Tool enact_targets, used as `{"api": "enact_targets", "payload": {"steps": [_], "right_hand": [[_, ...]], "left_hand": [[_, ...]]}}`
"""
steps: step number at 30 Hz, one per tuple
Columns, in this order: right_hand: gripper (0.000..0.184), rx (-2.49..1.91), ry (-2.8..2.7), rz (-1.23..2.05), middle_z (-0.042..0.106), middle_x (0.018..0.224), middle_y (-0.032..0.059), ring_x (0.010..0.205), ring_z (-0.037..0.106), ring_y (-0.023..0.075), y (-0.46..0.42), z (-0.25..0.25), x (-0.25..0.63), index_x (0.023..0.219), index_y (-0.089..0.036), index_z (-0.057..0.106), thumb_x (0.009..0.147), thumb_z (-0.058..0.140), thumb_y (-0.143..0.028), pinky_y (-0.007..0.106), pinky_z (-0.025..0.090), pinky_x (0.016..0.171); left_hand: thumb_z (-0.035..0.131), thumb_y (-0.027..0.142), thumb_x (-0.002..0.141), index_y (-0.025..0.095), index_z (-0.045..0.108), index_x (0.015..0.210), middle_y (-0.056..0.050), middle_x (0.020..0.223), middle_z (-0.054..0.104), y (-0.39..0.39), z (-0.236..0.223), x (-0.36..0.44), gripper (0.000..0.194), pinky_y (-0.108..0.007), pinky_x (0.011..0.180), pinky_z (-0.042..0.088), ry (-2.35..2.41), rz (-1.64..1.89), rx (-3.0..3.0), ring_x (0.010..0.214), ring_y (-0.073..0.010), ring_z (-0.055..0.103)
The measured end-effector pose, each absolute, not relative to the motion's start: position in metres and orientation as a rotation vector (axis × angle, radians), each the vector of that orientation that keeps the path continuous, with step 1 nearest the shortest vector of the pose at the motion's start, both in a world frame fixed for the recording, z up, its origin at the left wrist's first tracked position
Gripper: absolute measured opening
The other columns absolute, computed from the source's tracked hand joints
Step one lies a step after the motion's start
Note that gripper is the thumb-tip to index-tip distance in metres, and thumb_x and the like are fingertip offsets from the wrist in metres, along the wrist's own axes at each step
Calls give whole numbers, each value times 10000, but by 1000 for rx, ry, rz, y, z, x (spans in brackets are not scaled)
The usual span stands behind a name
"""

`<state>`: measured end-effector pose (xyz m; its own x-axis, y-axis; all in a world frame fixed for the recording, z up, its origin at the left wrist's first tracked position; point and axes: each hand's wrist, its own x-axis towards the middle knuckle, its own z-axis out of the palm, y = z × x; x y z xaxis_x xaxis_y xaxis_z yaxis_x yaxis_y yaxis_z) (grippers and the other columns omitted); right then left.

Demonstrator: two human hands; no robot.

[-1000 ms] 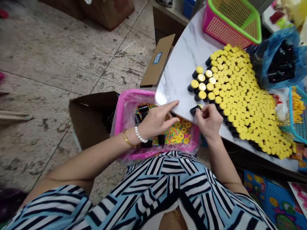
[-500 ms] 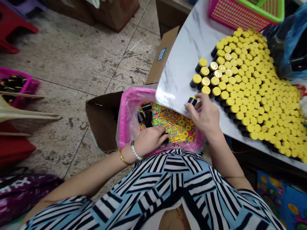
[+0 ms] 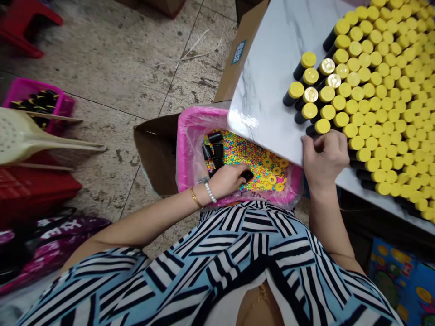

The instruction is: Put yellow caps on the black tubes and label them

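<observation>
My left hand (image 3: 231, 179) is inside the pink basin, its fingers closed round a small black tube (image 3: 247, 175). Several more black tubes (image 3: 218, 150) lie to its left on a bed of tiny coloured beads (image 3: 243, 151). Yellow ring-shaped caps (image 3: 272, 180) are gathered at the basin's right end. At the table edge, my right hand (image 3: 326, 156) has its fingers curled against a yellow-capped black tube (image 3: 322, 126), which stands upright at the near end of the group; the hand partly hides its base. Many such capped tubes (image 3: 370, 106) stand packed together on the table.
The pink basin (image 3: 183, 149), lined with clear plastic, sits against the white marbled table (image 3: 263, 86). An open cardboard box (image 3: 154, 151) is beneath it. At left are a second pink basin (image 3: 66, 106), a cream perforated scoop (image 3: 41, 138) and a red stool (image 3: 30, 27).
My right hand has brought its capped tube right, to stand with the others. My left hand still holds a black tube in the basin. The camera view has shifted right.
</observation>
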<state>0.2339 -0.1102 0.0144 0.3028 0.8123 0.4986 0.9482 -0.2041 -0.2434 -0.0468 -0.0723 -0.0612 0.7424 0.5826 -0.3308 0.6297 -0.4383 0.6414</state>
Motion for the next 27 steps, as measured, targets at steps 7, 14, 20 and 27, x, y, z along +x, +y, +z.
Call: {"api": "enact_targets", "payload": {"steps": [7, 14, 20, 27], "right_hand": [[209, -1792, -1644, -34, 704, 1018, 83, 910, 651, 229, -154, 6, 197, 780, -260, 545, 933, 667, -336, 384, 528, 796], [300, -1909, -2121, 177, 674, 888, 74, 825, 584, 202, -154, -9, 166, 806, -223, 599, 1034, 503, -392, 320, 394, 712], [387, -2245, -2252, 162, 699, 976, 144, 791, 638, 233, -142, -33, 162, 1151, -157, 619, 1006, 532, -505, 301, 388, 624], [327, -2196, -2242, 487, 690, 1239, 165, 1083, 646, 300, -134, -48, 177, 1240, -182, 608, 948, 589, -328, 332, 478, 808]], "left_hand": [[622, 280, 931, 144, 573, 1360, -116, 1308, 674, -82, -60, -48, 453, -352, 1031, 519, 928, -38, 2215, 1162, -248, 660], [486, 188, 992, 123, 682, 1175, -130, 1025, 663, -88, -51, -29, 276, -359, 849, 537, 812, -142, 2568, 971, -247, 641], [557, 158, 943, 132, 703, 1188, -120, 1052, 682, -86, -62, -23, 286, -360, 927, 529, 784, -48, 2430, 1017, -241, 639], [684, 173, 880, 191, 691, 1258, -9, 897, 751, -70, -60, -43, 379, -254, 799, 508, 722, 53, 1851, 782, -151, 674]]}}
